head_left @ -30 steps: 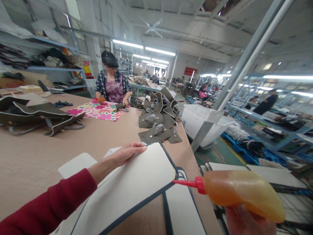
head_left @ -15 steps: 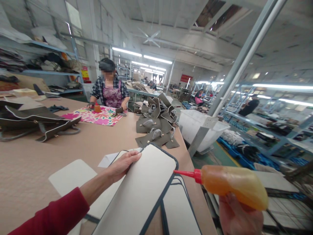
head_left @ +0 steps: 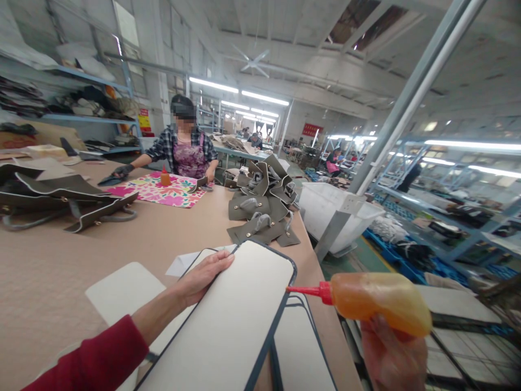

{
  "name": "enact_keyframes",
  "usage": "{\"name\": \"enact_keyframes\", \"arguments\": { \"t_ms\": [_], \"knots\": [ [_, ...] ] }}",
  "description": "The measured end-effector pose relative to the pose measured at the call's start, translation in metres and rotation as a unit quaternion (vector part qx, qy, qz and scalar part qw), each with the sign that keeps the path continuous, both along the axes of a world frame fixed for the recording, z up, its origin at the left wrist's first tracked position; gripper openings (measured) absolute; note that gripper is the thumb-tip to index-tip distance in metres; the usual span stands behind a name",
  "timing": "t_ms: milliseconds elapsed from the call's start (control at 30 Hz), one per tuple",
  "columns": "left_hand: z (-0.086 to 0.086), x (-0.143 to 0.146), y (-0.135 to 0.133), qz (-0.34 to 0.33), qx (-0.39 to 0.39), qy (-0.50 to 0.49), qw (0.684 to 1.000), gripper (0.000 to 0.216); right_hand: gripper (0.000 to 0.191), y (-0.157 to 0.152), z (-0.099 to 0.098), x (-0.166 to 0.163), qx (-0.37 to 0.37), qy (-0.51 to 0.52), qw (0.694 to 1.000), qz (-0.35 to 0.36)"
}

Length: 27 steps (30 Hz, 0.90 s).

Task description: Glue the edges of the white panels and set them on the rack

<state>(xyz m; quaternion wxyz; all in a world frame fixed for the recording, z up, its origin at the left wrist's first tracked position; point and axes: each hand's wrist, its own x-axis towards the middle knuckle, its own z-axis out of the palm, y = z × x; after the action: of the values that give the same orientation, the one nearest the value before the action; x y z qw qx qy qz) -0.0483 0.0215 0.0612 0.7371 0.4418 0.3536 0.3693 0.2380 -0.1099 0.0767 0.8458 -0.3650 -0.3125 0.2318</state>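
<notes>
My left hand [head_left: 211,271] pinches the upper left edge of a long cream panel [head_left: 232,309] with a dark border and rounded corners, tilted up off the table. In my right hand [head_left: 393,347] is a squeeze bottle [head_left: 378,301] of amber liquid, lying on its side. Its red nozzle tip [head_left: 291,289] points left and meets the panel's dark right edge just below the corner. More dark-edged cream panels [head_left: 299,342] lie beneath on the right. A plain cream sheet [head_left: 126,288] rests on the table left of my forearm.
Grey-green bag pieces with handles [head_left: 260,212] are heaped at the table's right edge; more [head_left: 69,201] lie at left. Across the table [head_left: 183,244], a co-worker [head_left: 187,146] stands by a floral sheet [head_left: 179,196] bearing another amber bottle [head_left: 165,177]. A metal post [head_left: 391,130] and white bin [head_left: 325,206] stand right.
The bottle has moved slightly left, its tip a little down along the panel's edge. My left hand keeps its hold. The co-worker's hand has left their bottle and reached to a dark piece.
</notes>
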Motion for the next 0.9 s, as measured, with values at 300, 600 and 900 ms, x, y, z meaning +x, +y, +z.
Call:
{"name": "enact_keyframes", "arguments": {
  "t_ms": [300, 600, 900],
  "knots": [
    [-0.005, 0.0, 0.001, -0.002, -0.002, 0.008, 1.0, 0.033, 0.044, 0.002, -0.001, -0.004, -0.024, 0.0, 0.999, -0.026],
    [-0.002, 0.002, 0.005, -0.001, -0.006, 0.001, 1.0, 0.037, 0.042, -0.001, -0.002, -0.005, -0.045, -0.018, 0.999, 0.0],
    [-0.008, 0.006, 0.015, 0.004, -0.01, 0.003, 1.0, 0.039, 0.048, -0.003, 0.0, -0.011, -0.061, -0.008, 0.998, -0.013]
  ]
}}
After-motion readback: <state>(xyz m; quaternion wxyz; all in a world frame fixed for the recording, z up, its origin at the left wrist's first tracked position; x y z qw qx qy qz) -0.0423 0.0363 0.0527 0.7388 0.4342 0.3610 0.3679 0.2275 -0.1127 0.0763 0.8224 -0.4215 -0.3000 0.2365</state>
